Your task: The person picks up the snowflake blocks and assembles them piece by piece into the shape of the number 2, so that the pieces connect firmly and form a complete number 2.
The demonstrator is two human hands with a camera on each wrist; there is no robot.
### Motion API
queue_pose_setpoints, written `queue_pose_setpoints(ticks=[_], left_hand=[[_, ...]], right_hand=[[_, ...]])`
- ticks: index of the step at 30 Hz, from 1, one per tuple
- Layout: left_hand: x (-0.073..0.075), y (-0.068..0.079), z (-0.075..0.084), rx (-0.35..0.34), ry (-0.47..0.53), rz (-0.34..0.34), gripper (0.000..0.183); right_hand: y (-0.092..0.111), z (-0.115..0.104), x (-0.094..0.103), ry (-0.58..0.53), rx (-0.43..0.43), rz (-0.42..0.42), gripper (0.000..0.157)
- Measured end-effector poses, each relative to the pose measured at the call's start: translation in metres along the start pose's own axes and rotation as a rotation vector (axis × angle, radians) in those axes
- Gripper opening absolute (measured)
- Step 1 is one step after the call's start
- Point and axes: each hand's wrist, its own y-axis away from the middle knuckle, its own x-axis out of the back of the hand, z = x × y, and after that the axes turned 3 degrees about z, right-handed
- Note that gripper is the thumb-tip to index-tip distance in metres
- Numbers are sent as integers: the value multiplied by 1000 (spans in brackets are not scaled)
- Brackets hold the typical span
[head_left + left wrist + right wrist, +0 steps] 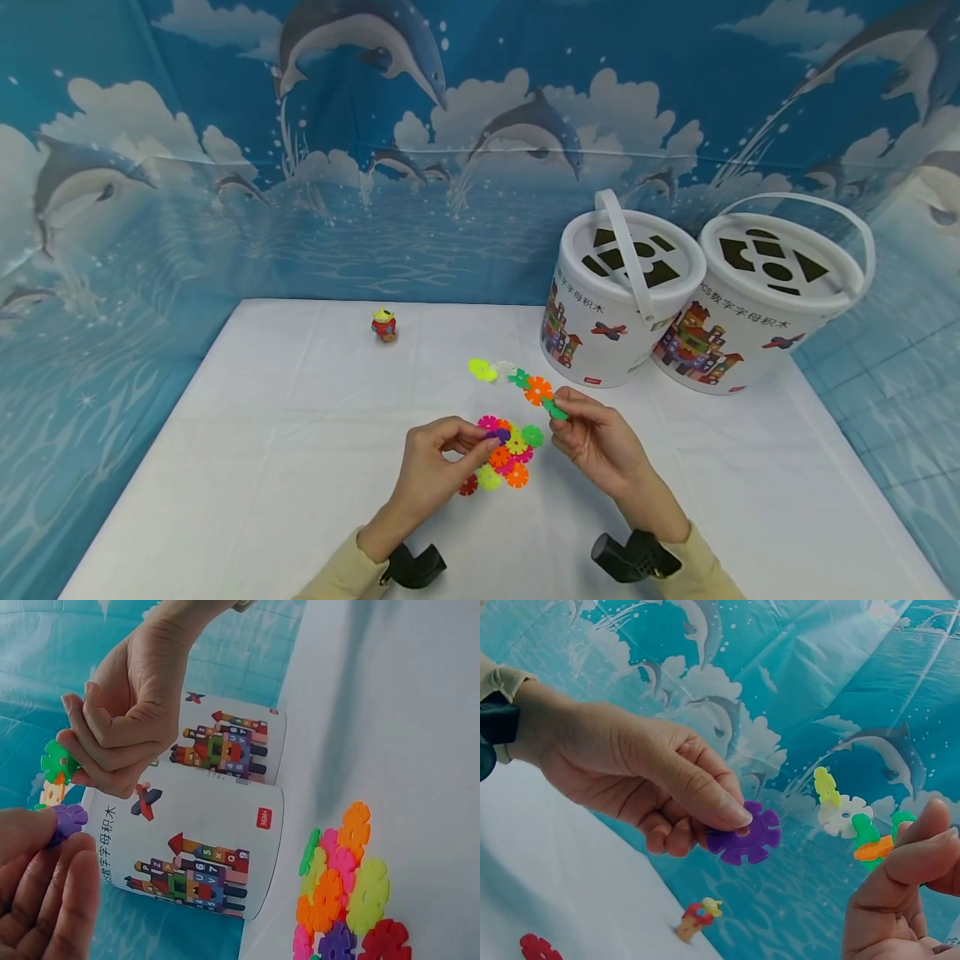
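At the lower centre of the head view, a person in cream sleeves (341, 575) works with both hands above a white tabletop (300, 433). The left hand (438, 462) slants in from the lower left, thumb and fingertips nipped together on the edge of a purple notched disc (754, 832). In the right wrist view, the thumb lies across the top of the disc, with the lower fingers folded loosely below it. The right hand (600, 433), right of centre, angles up from the lower right, thumb and fingers bent and pinching one end of a chain of linked discs (537, 391). The chain runs toward the upper left through green, orange, green and whitish pieces to a yellow tip, and stands apart from the purple disc. Between the hands, a cluster of loose discs (516, 473) in pink, orange, yellow, green and red lies on the tabletop. Black wrist devices (637, 557) sit at both cuffs. Two white lidded buckets (600, 354) stand side by side at right, a small red-and-yellow figure (384, 326) left of centre, before a blue dolphin-print backdrop (360, 242).
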Motion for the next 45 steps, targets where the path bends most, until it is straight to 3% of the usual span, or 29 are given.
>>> queue_pose_setpoints(ticks=[4, 11, 20, 27, 32, 39, 45], left_hand=[[-2, 0, 0, -18, -9, 20, 10], [-6, 2, -1, -133, -13, 92, 13], [-7, 3, -1, -239, -8, 110, 17], [-8, 4, -1, -237, -12, 112, 18], [-9, 4, -2, -240, -9, 115, 18], [-11, 5, -2, -258, -9, 145, 19], [-16, 13, -27, -345, -76, 182, 11]], right_hand=[[-1, 1, -1, 120, 18, 42, 26], [-3, 5, -4, 451, 39, 156, 14], [-5, 12, -7, 676, 83, 203, 9], [-7, 20, -12, 737, 85, 308, 16], [-8, 27, -13, 787, 144, 384, 18], [-9, 36, -13, 883, 233, 396, 24], [-8, 42, -19, 895, 262, 430, 22]])
